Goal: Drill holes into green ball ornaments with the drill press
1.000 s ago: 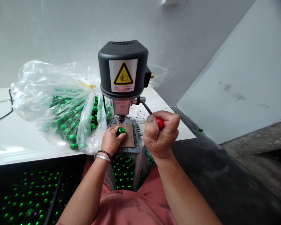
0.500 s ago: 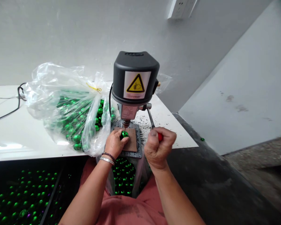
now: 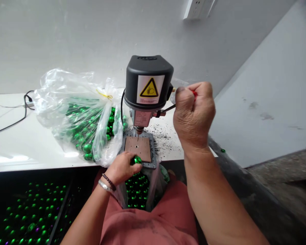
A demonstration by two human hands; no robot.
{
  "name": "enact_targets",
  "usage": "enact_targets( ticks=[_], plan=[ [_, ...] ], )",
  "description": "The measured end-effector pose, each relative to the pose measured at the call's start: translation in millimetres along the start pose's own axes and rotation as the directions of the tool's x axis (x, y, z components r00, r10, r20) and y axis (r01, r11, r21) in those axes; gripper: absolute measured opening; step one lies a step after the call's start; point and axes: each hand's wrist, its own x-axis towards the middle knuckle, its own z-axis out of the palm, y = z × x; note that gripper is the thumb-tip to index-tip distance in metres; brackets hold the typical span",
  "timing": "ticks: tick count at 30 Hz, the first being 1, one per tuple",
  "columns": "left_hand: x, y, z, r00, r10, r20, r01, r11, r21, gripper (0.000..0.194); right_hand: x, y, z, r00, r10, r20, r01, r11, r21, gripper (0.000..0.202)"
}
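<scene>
A small drill press (image 3: 150, 83) with a dark motor cover and a yellow warning label stands in front of me. Its thin bit points down at a brown board (image 3: 145, 153) with a small hole. My left hand (image 3: 124, 166) pinches a shiny green ball (image 3: 137, 160) at the front edge of that board, clear of the bit. At the right of the press, my right hand (image 3: 194, 114) is raised and wrapped around the red knob (image 3: 195, 94) of the feed lever (image 3: 168, 108).
Left of the press lies a clear plastic bag (image 3: 81, 115) full of green balls on the white table (image 3: 10, 149). Another batch of green balls (image 3: 137, 190) sits in a bag between my knees. More balls (image 3: 30, 214) fill a dark area at lower left. Dark shavings (image 3: 168, 136) litter the tabletop.
My right hand has swung the lever upward, and the bit has risen. My left hand has drawn the green ball from under the bit toward me, uncovering the board's hole.
</scene>
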Motion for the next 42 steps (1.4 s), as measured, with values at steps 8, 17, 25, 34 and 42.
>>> enact_targets(
  ticks=[8, 17, 25, 34, 42],
  plan=[
    [-21.5, -14.1, -33.9, 0.967, -0.076, -0.245, 0.012, 0.968, -0.251, 0.036, -6.1, -1.7, 0.3, 0.999, 0.029, -0.014, -0.029, 0.999, 0.045, 0.017],
    [53.2, -69.4, -54.6, 0.778, -0.301, -0.551, 0.362, 0.932, 0.003, 0.043, -8.5, -0.1, -0.4, 0.999, 0.048, -0.016, -0.047, 0.997, 0.063, 0.017],
    [66.0, -116.4, -52.1, 0.840, -0.193, -0.507, 0.354, 0.903, 0.242, 0.053, -11.8, 2.7, -0.5, 0.998, 0.049, -0.038, -0.048, 0.998, 0.030, 0.020],
    [44.5, -124.5, -51.8, 0.934, -0.003, -0.357, 0.119, 0.945, 0.304, 0.057, -17.6, 2.7, -1.6, 0.994, 0.075, -0.076, -0.076, 0.997, -0.011, 0.021],
    [53.8, -99.0, -29.0, 0.895, -0.005, -0.445, 0.130, 0.959, 0.251, 0.044, -22.3, 5.0, -3.4, 0.996, 0.073, -0.055, -0.073, 0.997, 0.009, 0.020]
  ],
)
